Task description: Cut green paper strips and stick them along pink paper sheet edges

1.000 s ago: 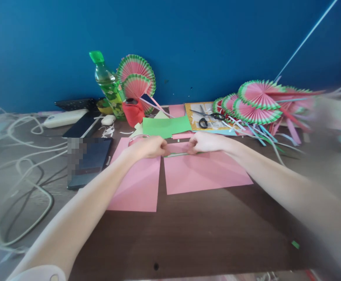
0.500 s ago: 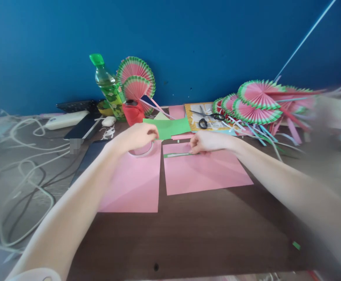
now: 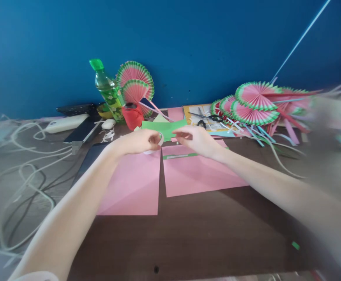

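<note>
Tape roll [image 3: 155, 143] sits pinched in the left hand [image 3: 139, 141], lifted just above the far edge of the left pink sheet [image 3: 132, 183]. Right hand [image 3: 195, 139] hovers beside it, fingers loosely open, holding nothing, over the table [image 3: 205, 230].

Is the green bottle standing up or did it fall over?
Standing up, though leaning a bit. The green bottle rests on its base by the blue wall, cap on top, beside the red cup.
</note>
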Tool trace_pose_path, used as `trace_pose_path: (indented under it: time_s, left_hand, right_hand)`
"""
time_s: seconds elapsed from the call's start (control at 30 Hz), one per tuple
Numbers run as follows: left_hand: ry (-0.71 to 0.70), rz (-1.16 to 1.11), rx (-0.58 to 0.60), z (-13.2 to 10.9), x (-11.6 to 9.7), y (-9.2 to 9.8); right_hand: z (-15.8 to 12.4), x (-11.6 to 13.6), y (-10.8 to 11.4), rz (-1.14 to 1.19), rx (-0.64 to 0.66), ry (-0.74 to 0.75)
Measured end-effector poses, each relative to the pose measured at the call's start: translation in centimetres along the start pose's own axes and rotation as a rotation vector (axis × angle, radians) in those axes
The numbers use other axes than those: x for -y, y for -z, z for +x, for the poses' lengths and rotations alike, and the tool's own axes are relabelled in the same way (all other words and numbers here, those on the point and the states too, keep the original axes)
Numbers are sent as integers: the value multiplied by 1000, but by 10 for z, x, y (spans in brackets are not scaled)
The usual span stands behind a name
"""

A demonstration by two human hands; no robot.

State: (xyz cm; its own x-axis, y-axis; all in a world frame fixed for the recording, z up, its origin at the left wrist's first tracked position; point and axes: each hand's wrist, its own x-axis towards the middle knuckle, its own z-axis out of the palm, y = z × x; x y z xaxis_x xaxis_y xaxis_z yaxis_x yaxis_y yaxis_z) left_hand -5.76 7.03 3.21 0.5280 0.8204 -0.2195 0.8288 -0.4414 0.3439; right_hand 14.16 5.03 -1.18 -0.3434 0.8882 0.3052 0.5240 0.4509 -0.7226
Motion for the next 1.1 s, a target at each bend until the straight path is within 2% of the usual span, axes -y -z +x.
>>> trace_pose_path:
  time_s: [0.13,0.33,0.43,0.57,0.67,0.9,1.1]
  left_hand:
    - [-107,-223,-13,1,-8,-8]
    - [-151,-574,105,4,-10,-20]
    - [-163,-636,117,4,-12,-23]
    - [-118,-516,-49,3,-21,-28]
    - [-77,-445,-181,4,-29,-35]
    - [-15,-359,-417,7,-41,-50]
    - [-33,-459,-452,2,-47,-49]
  right_hand:
    - [-4,-1,-10,153,-67,93]
    - [-7,0,-11,156,-104,79]
    - [-7,0,-12,181,-128,74]
    - [-8,0,-14,339,-157,37]
    - [-10,-2,-16,368,-204,57]
    - [-14,-3,-19,89,-322,236]
    - [-17,-2,-20,-162,-389,401]
